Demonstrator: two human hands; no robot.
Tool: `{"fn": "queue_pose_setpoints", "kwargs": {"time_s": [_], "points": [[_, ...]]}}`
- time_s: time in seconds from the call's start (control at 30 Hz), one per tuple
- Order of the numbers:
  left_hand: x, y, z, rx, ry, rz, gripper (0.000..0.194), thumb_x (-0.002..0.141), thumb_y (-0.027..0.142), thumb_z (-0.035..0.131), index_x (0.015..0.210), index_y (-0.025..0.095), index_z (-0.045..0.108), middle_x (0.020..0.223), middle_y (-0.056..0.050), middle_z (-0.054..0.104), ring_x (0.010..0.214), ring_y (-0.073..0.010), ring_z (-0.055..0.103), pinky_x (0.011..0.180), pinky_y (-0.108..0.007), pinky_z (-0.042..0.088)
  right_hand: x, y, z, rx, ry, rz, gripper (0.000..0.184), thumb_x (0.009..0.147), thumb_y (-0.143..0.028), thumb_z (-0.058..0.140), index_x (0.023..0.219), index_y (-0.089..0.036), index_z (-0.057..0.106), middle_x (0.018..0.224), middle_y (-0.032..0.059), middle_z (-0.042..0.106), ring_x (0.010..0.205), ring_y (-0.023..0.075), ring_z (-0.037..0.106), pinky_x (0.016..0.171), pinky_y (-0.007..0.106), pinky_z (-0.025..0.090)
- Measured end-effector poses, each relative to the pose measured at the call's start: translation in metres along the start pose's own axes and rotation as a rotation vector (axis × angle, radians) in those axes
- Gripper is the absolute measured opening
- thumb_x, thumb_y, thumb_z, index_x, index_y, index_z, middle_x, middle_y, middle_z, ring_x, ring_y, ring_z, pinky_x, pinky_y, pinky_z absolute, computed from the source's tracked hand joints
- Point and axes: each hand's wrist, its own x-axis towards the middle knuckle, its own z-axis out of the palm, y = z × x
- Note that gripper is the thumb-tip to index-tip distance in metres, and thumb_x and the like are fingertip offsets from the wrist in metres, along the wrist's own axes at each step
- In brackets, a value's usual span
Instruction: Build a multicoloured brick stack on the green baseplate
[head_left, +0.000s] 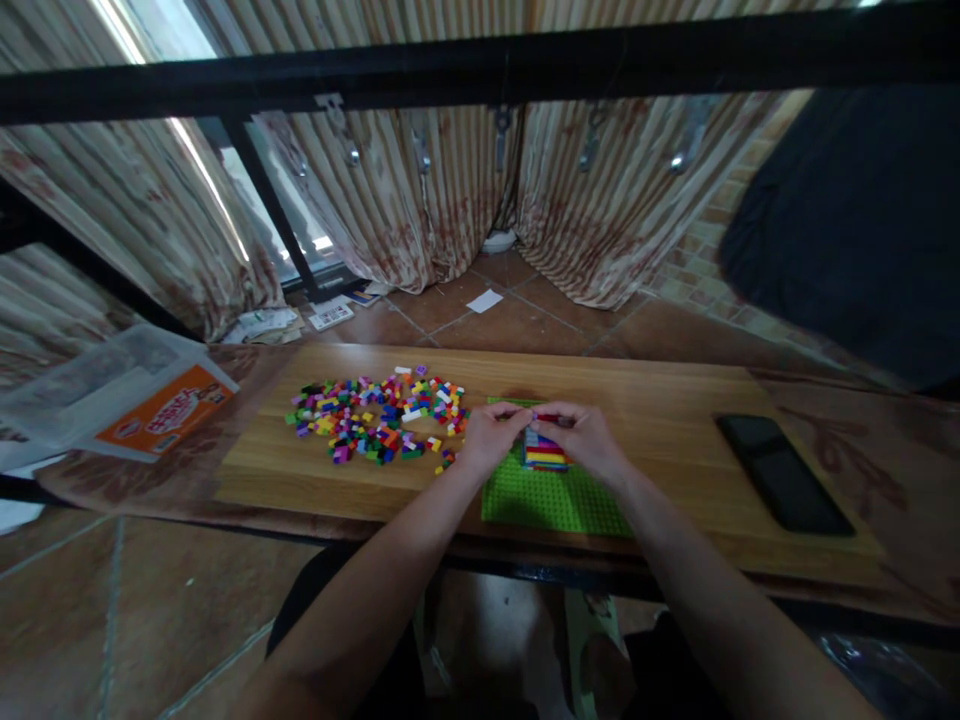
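Note:
A green studded baseplate lies before me, with a small stack of toy bricks in several colours on it, yellow, red and blue among them. My left hand is closed, thumb and fingertips pinched together at the far left corner of the stack. My right hand pinches a red toy brick above the far side of the stack. The fingertips of both hands nearly meet there. What the left fingertips hold is hidden, and the right hand covers part of the stack.
Loose toy bricks in many colours are spread over the wooden board to the left. A black phone or tablet lies at the right. Beyond the left end stands a clear plastic box with an orange label. A dark bar crosses above.

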Motion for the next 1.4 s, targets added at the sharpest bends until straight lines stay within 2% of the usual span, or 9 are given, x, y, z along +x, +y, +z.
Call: {"fn": "queue_pose_setpoints", "kwargs": {"time_s": [0.1,0.23,0.4,0.5,0.6,0.8,0.9,1.13,1.4], "points": [[0.0,-0.003,0.0,-0.01,-0.04,0.049,0.022,0.077,0.035,0.066,0.081,0.015,0.075,0.073,-0.003,0.072,0.068,-0.0146,0.062,0.064,-0.025,0.048,-0.001,-0.001,-0.004,0.03,0.017,0.035,0.041,0.058,-0.046,0.083,0.089,-0.02,0.076,0.084,0.0037,0.077,0.072,0.019,0.07,0.072,0.035,0.058],[-0.002,-0.003,-0.002,0.035,-0.063,0.101,0.027,0.085,0.036,0.057,0.083,0.015,0.074,0.076,-0.004,0.072,0.068,-0.0149,0.062,0.066,-0.025,0.049,-0.001,-0.002,-0.01,0.013,0.086,-0.017,0.045,0.063,-0.05,0.08,0.096,-0.021,0.075,0.092,0.005,0.077,0.08,0.0193,0.071,0.077,0.035,0.058],[-0.001,0.011,-0.019,0.233,0.014,0.154,0.023,0.085,0.027,0.057,0.094,0.015,0.073,0.088,-0.007,0.075,0.077,-0.0176,0.066,0.073,-0.028,0.052,0.0,0.002,-0.015,-0.07,0.194,-0.025,0.04,0.068,-0.051,0.076,0.092,-0.019,0.076,0.092,0.0071,0.077,0.081,0.0214,0.071,0.077,0.036,0.057],[0.003,0.023,-0.042,0.388,0.119,0.146,0.022,0.084,0.021,0.055,0.095,0.014,0.073,0.093,-0.009,0.075,0.083,-0.0198,0.067,0.079,-0.031,0.052,-0.001,-0.001,-0.018,-0.117,0.24,0.003,0.033,0.069,-0.048,0.074,0.087,-0.021,0.076,0.087,0.006,0.077,0.078,0.0218,0.071,0.071,0.034,0.057],[0.009,0.031,-0.072,0.599,0.246,0.128,0.022,0.083,0.019,0.056,0.095,0.016,0.073,0.098,-0.01,0.075,0.093,-0.0235,0.067,0.087,-0.034,0.05,-0.004,-0.006,-0.019,-0.155,0.246,-0.016,0.026,0.07,-0.044,0.073,0.084,-0.023,0.077,0.086,0.0054,0.077,0.077,0.022,0.071,0.068,0.033,0.057],[0.027,0.029,-0.135,0.95,0.467,0.003,0.031,0.085,0.016,0.051,0.107,0.017,0.072,0.104,-0.013,0.073,0.098,-0.0266,0.066,0.087,-0.034,0.048,-0.008,-0.01,-0.019,-0.183,0.241,-0.064,0.02,0.07,-0.042,0.072,0.081,-0.026,0.077,0.081,0.0038,0.077,0.07,0.0213,0.071,0.062,0.032,0.057],[0.035,0.021,-0.151,1.01,0.466,0.041,0.035,0.085,0.015,0.05,0.115,0.016,0.069,0.112,-0.013,0.07,0.104,-0.0257,0.064,0.094,-0.033,0.045,-0.008,-0.009,-0.019,-0.193,0.243,-0.051,0.019,0.071,-0.041,0.071,0.081,-0.026,0.077,0.082,0.0034,0.077,0.07,0.021,0.071,0.062,0.032,0.057],[0.043,0.004,-0.149,1.063,0.385,0.119,0.029,0.088,0.023,0.052,0.111,0.019,0.071,0.108,-0.013,0.071,0.104,-0.0263,0.062,0.099,-0.038,0.042,-0.008,-0.007,-0.02,-0.221,0.233,-0.036,0.021,0.072,-0.041,0.071,0.083,-0.025,0.078,0.084,0.0042,0.078,0.073,0.0217,0.071,0.064,0.032,0.057],[0.039,0.012,-0.147,1.114,0.375,0.035,0.026,0.088,0.023,0.051,0.098,0.02,0.075,0.097,-0.012,0.074,0.096,-0.0271,0.066,0.091,-0.038,0.046,-0.008,-0.004,-0.019,-0.194,0.213,-0.013,0.026,0.073,-0.043,0.07,0.086,-0.023,0.077,0.087,0.0057,0.077,0.075,0.0222,0.071,0.067,0.034,0.057]]}}
